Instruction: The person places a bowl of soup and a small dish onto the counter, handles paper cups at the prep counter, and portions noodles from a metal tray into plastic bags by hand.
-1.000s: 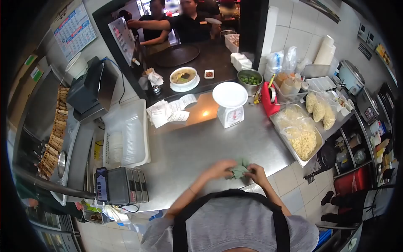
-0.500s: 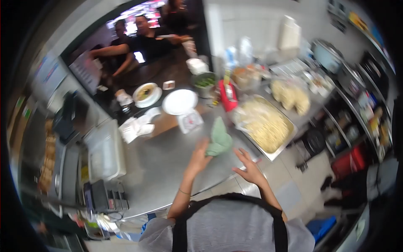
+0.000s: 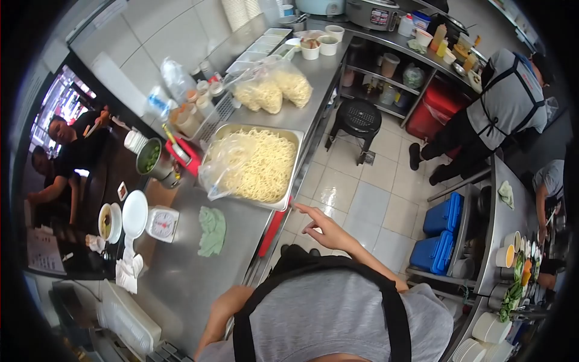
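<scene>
My right hand point(image 3: 325, 227) is over the floor just off the counter's front edge, near a corner of the metal tray point(image 3: 297, 137) of noodles. Its index finger points out, the others are partly bent, and it holds nothing. Close to my body at the counter edge is my left hand point(image 3: 234, 300), its fingers hidden from view. A crumpled green cloth point(image 3: 211, 231) lies on the steel counter point(image 3: 199, 274), apart from both hands. Pale yellow noodles point(image 3: 265, 166) fill the tray, partly covered by a clear plastic bag point(image 3: 226, 163).
A kitchen scale point(image 3: 163, 224), a white plate point(image 3: 134, 214) and a pot of greens point(image 3: 151, 158) stand on the left. Bagged noodles point(image 3: 274, 90) lie behind the tray. A black stool point(image 3: 358, 119) stands on the floor, and a co-worker point(image 3: 503, 99) is at the right.
My view has swung to the right. The left hand has left the green cloth and drawn back to my body. My right hand stays extended, now beside the tray's corner.
</scene>
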Available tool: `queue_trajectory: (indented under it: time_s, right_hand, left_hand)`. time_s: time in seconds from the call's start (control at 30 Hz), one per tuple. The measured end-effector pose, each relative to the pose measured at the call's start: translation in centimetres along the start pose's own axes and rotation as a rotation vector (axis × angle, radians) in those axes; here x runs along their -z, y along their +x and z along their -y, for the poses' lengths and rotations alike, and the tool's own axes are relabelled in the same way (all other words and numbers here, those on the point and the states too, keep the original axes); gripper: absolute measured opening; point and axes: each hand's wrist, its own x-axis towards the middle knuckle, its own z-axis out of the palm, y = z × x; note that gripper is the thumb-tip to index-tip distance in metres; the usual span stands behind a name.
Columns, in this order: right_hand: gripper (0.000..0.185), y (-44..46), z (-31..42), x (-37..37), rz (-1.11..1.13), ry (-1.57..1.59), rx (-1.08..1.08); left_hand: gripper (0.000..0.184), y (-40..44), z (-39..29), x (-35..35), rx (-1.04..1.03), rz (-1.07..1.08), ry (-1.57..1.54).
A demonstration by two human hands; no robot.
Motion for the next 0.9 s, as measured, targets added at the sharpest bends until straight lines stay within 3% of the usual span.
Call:
queue_trajectory:
  time_s: [0.03, 0.07, 0.1, 0.17, 0.3, 0.4, 0.53, 0.67, 0.77, 0.9]
  right_hand:
    - [0.06, -0.1, -0.6, 0.5, -0.045, -0.029, 0.04]
    - [0.057, 0.0, -1.3, 0.8, -0.115, -0.033, 0.109]
    - [0.056, -0.1, -1.6, 1.3, -0.106, -0.02, 0.038]
    - [0.053, -0.4, -2.0, 2.6, -0.085, 0.003, -0.112]
    - [0.047, 1.9, -2.8, 6.0, 0.031, -0.039, -0.13]
    - [0.044, 6.1, -2.3, 9.3, 0.063, -0.043, -0.096]
    - [0.038, 13.4, -2.4, 12.8, 0.048, -0.087, 0.103]
    - [0.033, 18.9, -1.2, 16.1, 0.207, -0.057, 0.048]
    - [0.033, 21.3, -2.5, 18.5, 0.262, -0.021, -0.011]
    - [0.034, 23.6, -5.2, 22.1, 0.137, -0.047, -0.07]
  left_hand:
    - [0.019, 1.2, 3.6, -1.3, -0.311, 0.003, -0.127]
    - [0.02, 1.8, 5.2, -1.1, -0.5, 0.04, -0.18]
    - [0.021, 2.5, 6.9, -0.8, -0.687, 0.091, -0.239]
    - [0.024, 3.2, 5.0, 2.1, -0.794, 0.24, -0.21]
    - [0.031, 8.2, 2.7, 4.6, -0.842, 0.418, -0.156]
    - [0.031, 11.3, 0.0, 6.4, -0.839, 0.369, -0.161]
    - [0.035, 16.6, -0.6, 7.4, -0.922, 0.294, -0.29]
    - [0.048, 18.5, -3.0, 11.1, -0.959, 0.337, -0.484]
    - [0.056, 21.0, -3.5, 11.9, -1.095, 0.274, -0.624]
    - [0.058, 22.4, -4.0, 12.6, -1.105, 0.186, -0.719]
